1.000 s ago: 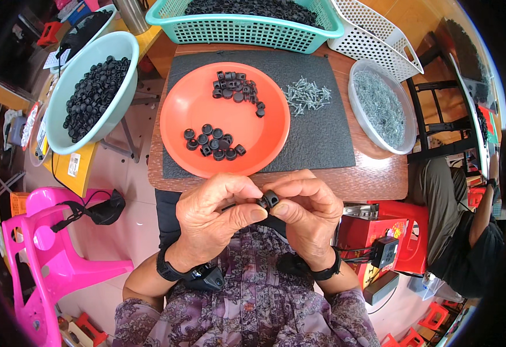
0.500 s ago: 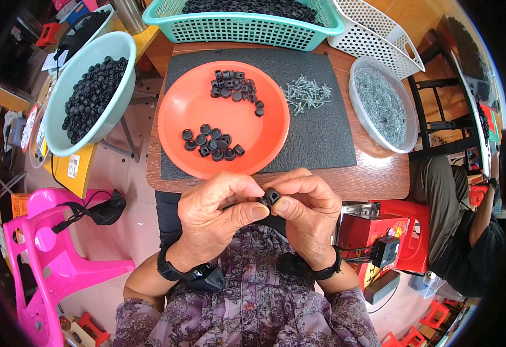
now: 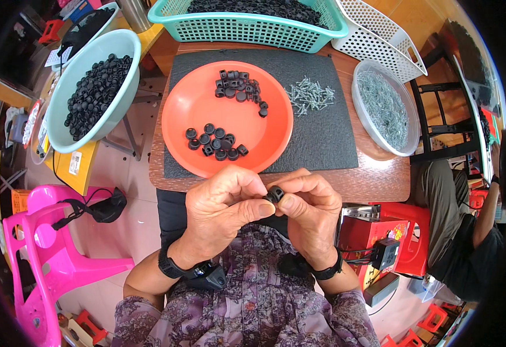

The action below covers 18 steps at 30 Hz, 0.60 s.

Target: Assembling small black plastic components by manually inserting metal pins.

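Above my lap, just off the table's near edge, both hands meet at one small black plastic cord lock [image 3: 275, 194] with holes in it. My left hand [image 3: 221, 202] pinches its left side between thumb and forefinger. From the other side, the thumb and fingertips of my right hand [image 3: 309, 202] grip the same piece. Fingertips cover part of it. Just beyond my hands is an orange plate [image 3: 244, 124], bearing a far group of black plastic pieces [image 3: 238, 85] and a nearer group of rounded black pieces [image 3: 217, 142].
Small silver metal pieces [image 3: 309, 96] lie heaped on a dark mat [image 3: 328, 130]. More fill a clear tub [image 3: 413, 124] on the right. A green basket [image 3: 253, 32] of black parts and a white basket [image 3: 380, 43] stand behind. A pale green basin [image 3: 130, 81] is left; someone sits right.
The cord lock has turned slightly between my fingertips and shows more of its holes. Both hands keep their grip. The whole view has shifted a little.
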{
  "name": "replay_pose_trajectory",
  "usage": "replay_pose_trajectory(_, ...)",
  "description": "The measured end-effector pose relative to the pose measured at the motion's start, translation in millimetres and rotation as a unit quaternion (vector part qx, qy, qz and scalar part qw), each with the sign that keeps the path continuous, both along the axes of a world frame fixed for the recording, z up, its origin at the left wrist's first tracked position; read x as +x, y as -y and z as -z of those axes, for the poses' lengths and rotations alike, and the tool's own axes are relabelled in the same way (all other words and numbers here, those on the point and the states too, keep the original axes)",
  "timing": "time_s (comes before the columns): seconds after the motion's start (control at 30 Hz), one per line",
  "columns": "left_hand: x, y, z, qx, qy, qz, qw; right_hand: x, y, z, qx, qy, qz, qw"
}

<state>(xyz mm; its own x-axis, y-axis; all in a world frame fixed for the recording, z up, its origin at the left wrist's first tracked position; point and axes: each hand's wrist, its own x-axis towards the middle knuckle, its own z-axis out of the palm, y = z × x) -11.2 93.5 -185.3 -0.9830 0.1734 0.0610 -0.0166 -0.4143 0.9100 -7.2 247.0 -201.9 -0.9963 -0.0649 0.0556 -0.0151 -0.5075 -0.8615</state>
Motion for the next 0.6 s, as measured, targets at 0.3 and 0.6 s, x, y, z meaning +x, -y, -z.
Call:
replay_pose_trajectory(0.3,-1.2,0.0,-2.6,-0.018,-0.007,0.004,1.0,-0.6,2.5,2.0,-0.022,0.021,0.003,1.0)
replay_pose_trajectory(0.6,-4.6,2.3,0.4,-0.256,-0.223,-0.075,0.938,0.1,3.7,-0.5,-0.008,0.025,0.007,1.0)
